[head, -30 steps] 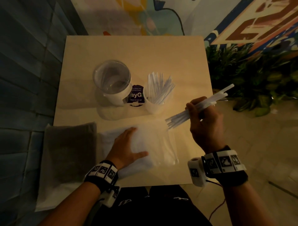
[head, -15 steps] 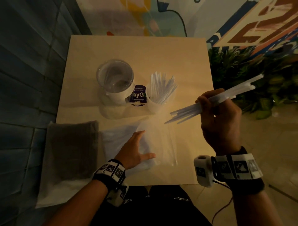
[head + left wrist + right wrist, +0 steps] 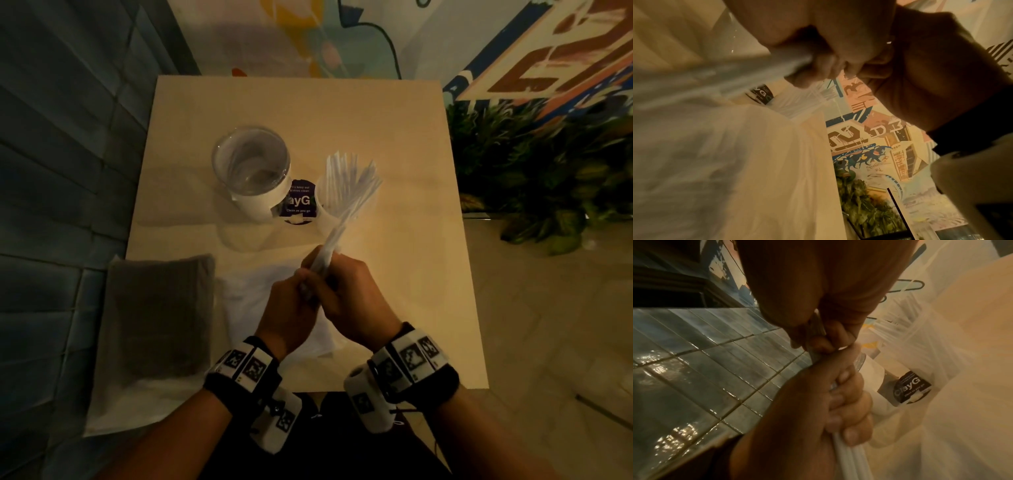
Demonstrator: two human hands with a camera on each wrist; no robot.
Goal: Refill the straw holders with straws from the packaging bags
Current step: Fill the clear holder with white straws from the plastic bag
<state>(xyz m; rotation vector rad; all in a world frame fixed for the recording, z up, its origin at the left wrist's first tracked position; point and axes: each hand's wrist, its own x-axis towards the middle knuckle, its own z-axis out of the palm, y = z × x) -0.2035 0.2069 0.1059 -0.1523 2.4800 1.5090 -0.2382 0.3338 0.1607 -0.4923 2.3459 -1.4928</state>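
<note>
tabletop (image 3: 394, 137) carries a grey bag (image 3: 161, 315) at near left, a clear bag (image 3: 253, 301) under the hands, then two holders: left holder (image 3: 251, 164) looks near empty, right holder (image 3: 325, 205) has straws fanned out. left hand (image 3: 291, 308) and right hand (image 3: 352, 298) both wrapped round one straw bundle (image 3: 339, 229), tips angled toward the right holder
</note>
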